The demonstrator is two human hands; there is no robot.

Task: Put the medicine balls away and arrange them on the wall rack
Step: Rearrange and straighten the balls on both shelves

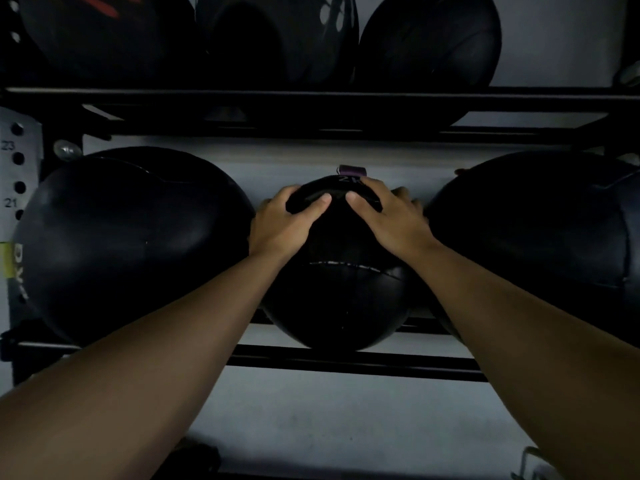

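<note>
A small black medicine ball (337,292) with a purple tag sits on the lower rails of the black wall rack (346,362), between two larger black balls. My left hand (284,223) grips its upper left side, thumb across the top. My right hand (391,216) grips its upper right side, thumb pointing inward. The fingers of both hands wrap behind the ball and are mostly hidden.
A big black ball (131,244) with a yellow-green label fills the left of the lower shelf, another (540,237) the right. Three dark balls sit on the upper shelf (311,98). A perforated grey upright (17,174) stands at far left. Pale wall lies behind.
</note>
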